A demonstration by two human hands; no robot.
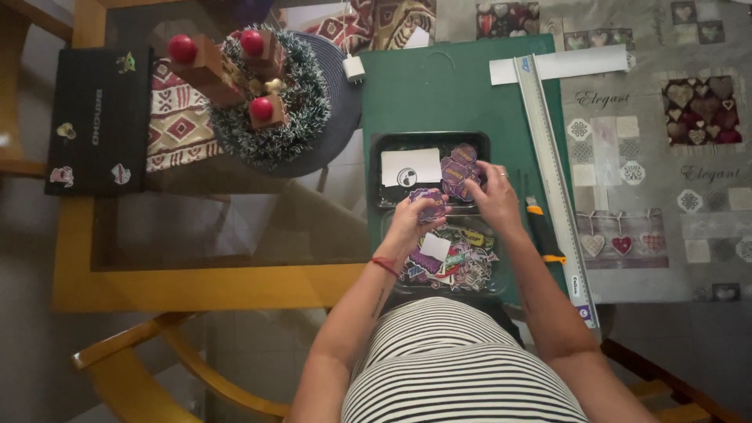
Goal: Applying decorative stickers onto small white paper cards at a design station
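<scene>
Head view: over the black tray [376, 168] both hands pinch purple stickers, left hand [413, 217] at its near edge, right hand [491, 196] beside the white card [410, 166] (fingers closed narrow, likely sorting); more stickers [462, 262] lie heaped nearer.

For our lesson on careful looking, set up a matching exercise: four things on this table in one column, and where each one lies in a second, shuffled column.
Things:
1. long ruler
2. wreath with red balls
3. black laptop
4. white card

Places:
A. in the black tray
B. far left on the glass table
C. along the right edge of the green cutting mat
D. on the round dark placemat

Pairs: 1-C, 2-D, 3-B, 4-A
</scene>
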